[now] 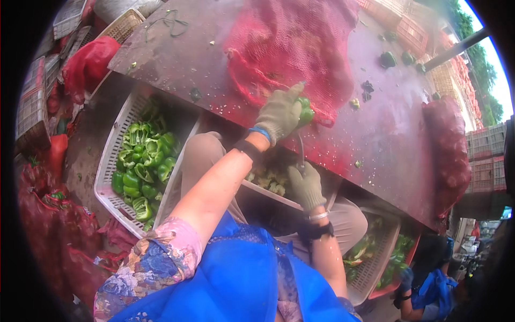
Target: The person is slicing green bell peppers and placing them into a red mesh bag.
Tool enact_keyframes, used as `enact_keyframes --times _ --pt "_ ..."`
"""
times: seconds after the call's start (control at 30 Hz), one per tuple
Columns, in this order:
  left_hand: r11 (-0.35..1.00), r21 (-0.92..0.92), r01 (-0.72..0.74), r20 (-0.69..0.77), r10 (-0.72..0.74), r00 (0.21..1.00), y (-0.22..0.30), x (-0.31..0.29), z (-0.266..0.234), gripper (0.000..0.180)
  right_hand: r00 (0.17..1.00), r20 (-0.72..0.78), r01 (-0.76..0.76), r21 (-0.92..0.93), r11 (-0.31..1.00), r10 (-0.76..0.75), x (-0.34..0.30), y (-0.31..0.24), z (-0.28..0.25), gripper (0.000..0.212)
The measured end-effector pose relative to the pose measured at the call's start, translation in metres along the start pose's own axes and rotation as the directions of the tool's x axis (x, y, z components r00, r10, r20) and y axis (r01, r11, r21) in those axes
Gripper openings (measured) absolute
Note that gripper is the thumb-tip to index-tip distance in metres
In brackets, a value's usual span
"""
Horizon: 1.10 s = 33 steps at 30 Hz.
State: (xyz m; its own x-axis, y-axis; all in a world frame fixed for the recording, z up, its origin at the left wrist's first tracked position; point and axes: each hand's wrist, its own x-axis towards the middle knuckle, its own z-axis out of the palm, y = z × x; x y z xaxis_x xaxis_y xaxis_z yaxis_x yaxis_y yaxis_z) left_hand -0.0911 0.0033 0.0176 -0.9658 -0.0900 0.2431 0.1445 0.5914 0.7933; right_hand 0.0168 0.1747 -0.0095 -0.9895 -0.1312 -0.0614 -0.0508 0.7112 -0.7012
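Observation:
My left hand (pixel 280 115), in a grey-green work glove, is closed around a green bell pepper (pixel 306 112) above the table's front edge. Just below it, my right hand (pixel 306 187), gloved alike, grips a thin curved metal tool (pixel 300 147) whose tip points up toward the pepper; its handle is mostly hidden in the fist. A red mesh sack (pixel 292 53) lies on the table right beyond my left hand. Under my hands, between my knees, a crate (pixel 279 199) holds pale green pepper cores.
To my left a white crate (pixel 103 174) holds cut green peppers. More crates (pixel 383 257) with green pieces stand at right. Bits and whole peppers (pixel 388 59) lie on the reddish table (pixel 375 155). Full red sacks (pixel 448 145) flank it. Another person (pixel 432 290) is at lower right.

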Motion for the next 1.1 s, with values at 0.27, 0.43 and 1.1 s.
enact_keyframes --times 0.27,0.43,1.1 --pt "0.994 -0.074 -0.076 0.04 0.079 0.996 -0.001 -0.004 -0.001 0.039 0.876 -0.466 0.058 0.359 0.932 0.125 0.063 -0.049 -0.01 0.032" --pt "0.984 -0.18 0.0 -0.011 -0.002 1.0 -0.006 -0.007 0.009 0.035 0.874 -0.431 0.023 0.498 0.867 0.225 0.109 -0.042 0.016 0.031" --pt "0.844 -0.479 0.242 -0.074 -0.314 0.947 -0.01 -0.054 -0.005 0.027 0.735 -0.298 -0.065 0.864 0.5 0.61 0.084 -0.046 -0.004 0.016"
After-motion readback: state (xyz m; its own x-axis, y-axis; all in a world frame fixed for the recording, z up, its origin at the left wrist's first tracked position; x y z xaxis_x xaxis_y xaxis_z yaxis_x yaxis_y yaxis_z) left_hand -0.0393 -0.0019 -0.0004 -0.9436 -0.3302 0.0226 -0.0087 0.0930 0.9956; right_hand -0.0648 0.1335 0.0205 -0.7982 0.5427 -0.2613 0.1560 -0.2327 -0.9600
